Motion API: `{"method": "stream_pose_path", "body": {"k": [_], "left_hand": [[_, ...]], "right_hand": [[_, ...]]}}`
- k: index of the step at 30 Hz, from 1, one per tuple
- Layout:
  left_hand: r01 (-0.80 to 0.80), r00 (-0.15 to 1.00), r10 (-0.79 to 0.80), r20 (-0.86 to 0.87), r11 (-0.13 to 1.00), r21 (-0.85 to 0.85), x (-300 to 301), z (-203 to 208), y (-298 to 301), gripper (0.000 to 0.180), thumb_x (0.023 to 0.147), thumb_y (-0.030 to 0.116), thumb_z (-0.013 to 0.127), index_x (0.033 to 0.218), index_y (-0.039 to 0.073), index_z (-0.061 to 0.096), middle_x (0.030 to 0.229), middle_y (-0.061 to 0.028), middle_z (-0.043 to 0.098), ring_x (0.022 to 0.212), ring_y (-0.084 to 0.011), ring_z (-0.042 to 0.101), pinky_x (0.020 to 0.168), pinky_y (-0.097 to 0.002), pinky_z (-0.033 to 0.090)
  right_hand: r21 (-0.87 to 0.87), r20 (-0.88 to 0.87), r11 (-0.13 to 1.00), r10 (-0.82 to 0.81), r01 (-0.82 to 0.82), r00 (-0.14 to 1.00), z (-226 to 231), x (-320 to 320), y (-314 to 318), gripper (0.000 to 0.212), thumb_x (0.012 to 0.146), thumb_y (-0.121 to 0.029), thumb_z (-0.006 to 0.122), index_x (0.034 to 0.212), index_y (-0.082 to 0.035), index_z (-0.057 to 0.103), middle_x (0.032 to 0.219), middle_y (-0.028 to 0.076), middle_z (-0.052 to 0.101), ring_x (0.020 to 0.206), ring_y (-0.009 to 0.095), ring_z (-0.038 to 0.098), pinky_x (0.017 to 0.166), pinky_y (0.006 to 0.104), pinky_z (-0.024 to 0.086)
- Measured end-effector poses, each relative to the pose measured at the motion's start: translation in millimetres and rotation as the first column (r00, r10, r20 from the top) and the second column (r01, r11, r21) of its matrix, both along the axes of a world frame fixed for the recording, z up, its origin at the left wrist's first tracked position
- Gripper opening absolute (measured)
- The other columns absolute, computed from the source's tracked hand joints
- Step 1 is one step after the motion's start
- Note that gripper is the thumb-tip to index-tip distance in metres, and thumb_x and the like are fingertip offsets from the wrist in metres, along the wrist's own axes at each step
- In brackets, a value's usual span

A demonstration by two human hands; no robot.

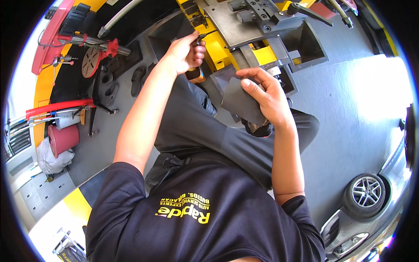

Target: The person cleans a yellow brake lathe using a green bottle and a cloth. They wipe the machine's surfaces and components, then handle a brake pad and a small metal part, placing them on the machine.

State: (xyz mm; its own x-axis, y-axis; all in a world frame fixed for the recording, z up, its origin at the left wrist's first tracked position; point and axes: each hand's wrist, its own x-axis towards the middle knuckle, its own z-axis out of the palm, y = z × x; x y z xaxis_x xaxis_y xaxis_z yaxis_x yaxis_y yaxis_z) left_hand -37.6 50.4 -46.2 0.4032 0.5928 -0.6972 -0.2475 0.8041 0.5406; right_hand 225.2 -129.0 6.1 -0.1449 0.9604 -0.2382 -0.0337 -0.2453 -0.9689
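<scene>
My left hand (pixel 188 53) is closed around a small black tool (pixel 201 38) with a thin dark tip. The tip reaches toward the yellow and grey machine (pixel 231 26), a brake lathe by its look. Whether it touches the machine I cannot tell. Lower and to the right, my right hand (pixel 267 97) grips a creased dark grey sheet (pixel 242 104) that looks like sandpaper, thumb on top and fingers behind. Its lower edge hangs over my knee. Something dark and crumpled (pixel 258 129), perhaps a shoe or cloth, shows just under the sheet.
Dark trays (pixel 305 46) flank the machine. A black lever (pixel 310 14) juts out at its upper right. To the left stand a red drill press (pixel 89 41), a red floor-standing bar (pixel 61 107) and a red bucket (pixel 63 139). A grey car (pixel 379 222) and its wheel (pixel 365 195) are at lower right.
</scene>
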Motion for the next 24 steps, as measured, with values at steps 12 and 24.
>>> {"method": "stream_pose_path", "body": {"k": [12,24], "left_hand": [[0.823,0.430,0.198,-0.881,0.314,0.473,-15,5,14,0.071,0.108,0.068,0.057,0.101,0.001,0.081,0.075,-0.0134,0.074,0.073,-0.0270,0.073,0.074,-0.0390,0.055],[0.246,0.755,0.092,-0.650,0.878,0.410,7,-28,-11,0.059,0.114,0.059,0.052,0.114,0.004,0.075,0.086,-0.0082,0.072,0.083,-0.0237,0.070,0.079,-0.0416,0.055]], "right_hand": [[-0.011,-0.120,0.982,-0.187,0.187,0.975,-4,37,-11,0.029,0.108,-0.021,0.074,0.130,-0.002,0.073,0.110,0.002,0.074,0.100,0.007,0.066,0.090,0.0243,0.054],[-0.034,-0.119,0.878,-0.477,0.477,0.871,-12,87,-40,0.026,0.110,-0.024,0.068,0.129,-0.007,0.075,0.110,0.000,0.073,0.097,0.007,0.066,0.087,0.0234,0.052]]}}
